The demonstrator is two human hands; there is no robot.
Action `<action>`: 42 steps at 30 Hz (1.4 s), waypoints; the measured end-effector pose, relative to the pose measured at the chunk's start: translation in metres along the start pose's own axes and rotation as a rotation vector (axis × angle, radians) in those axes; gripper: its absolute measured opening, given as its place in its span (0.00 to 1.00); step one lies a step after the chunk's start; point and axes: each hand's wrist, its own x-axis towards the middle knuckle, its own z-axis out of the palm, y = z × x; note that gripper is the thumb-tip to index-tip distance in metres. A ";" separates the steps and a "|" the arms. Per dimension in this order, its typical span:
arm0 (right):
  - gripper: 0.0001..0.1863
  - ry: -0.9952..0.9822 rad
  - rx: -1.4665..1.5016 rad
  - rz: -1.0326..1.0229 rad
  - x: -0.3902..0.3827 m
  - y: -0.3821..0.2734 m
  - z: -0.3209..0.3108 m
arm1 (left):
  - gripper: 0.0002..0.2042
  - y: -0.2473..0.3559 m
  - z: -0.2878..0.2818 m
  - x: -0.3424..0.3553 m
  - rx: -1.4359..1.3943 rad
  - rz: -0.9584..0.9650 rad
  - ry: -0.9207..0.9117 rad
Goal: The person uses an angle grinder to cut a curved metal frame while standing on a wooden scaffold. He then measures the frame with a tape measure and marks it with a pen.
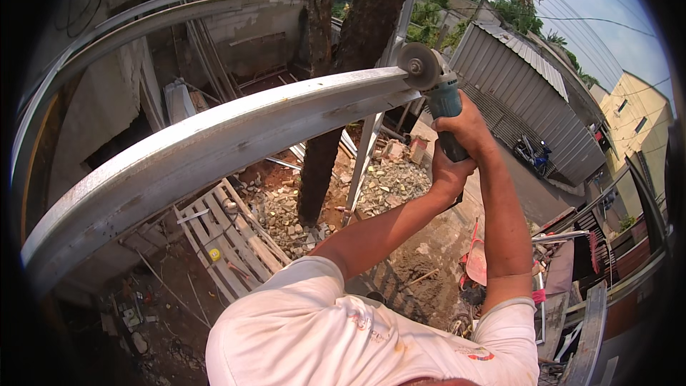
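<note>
1. Broken rubble (pixel 407 180) covers the ground beyond my arms, with a slatted wooden frame (pixel 254 220) to the left, a dark tree trunk (pixel 379 7) ahead and a corrugated metal shed (pixel 511 89) to the right.

2. Ahead of me, the angle grinder (pixel 446 104) is at the right-hand end of a long, pale metal beam (pixel 236 121). Its disc (pixel 419 66) sits right by that end; I can't tell whether the two touch.

3. My right hand (pixel 466 127) is wrapped round the middle of the grinder's body, fingers closed. My left hand (pixel 451 171) is closed round the lower end, just below, so both hands are on one tool and neither is on the beam.

4. I judge the grinder to be rigid and fairly heavy, with much of its weight up at the head. It should tug and twist if the disc bites, so a firm two-handed hold on the body suits it, with fingers kept well below the disc. Sweaty palms could make the casing slippery.

5. I take the beam to be stiff, heavy and hard to dent, but its edges look sharp. I'd hold it along the broad face, well away from the end by the disc. What bears its weight, I can't tell.
</note>
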 end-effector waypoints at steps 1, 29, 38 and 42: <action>0.35 0.002 0.003 -0.003 0.000 0.000 0.000 | 0.37 0.000 0.000 0.000 -0.001 -0.009 0.000; 0.35 -0.036 -0.101 0.028 0.003 -0.015 -0.011 | 0.36 0.016 0.019 -0.007 -0.100 -0.036 0.030; 0.37 -0.063 -0.110 0.078 -0.001 -0.027 -0.015 | 0.36 0.022 0.024 -0.010 -0.080 -0.091 0.040; 0.37 -0.063 -0.109 0.063 0.002 -0.022 -0.015 | 0.37 0.020 0.023 -0.009 -0.086 -0.101 0.030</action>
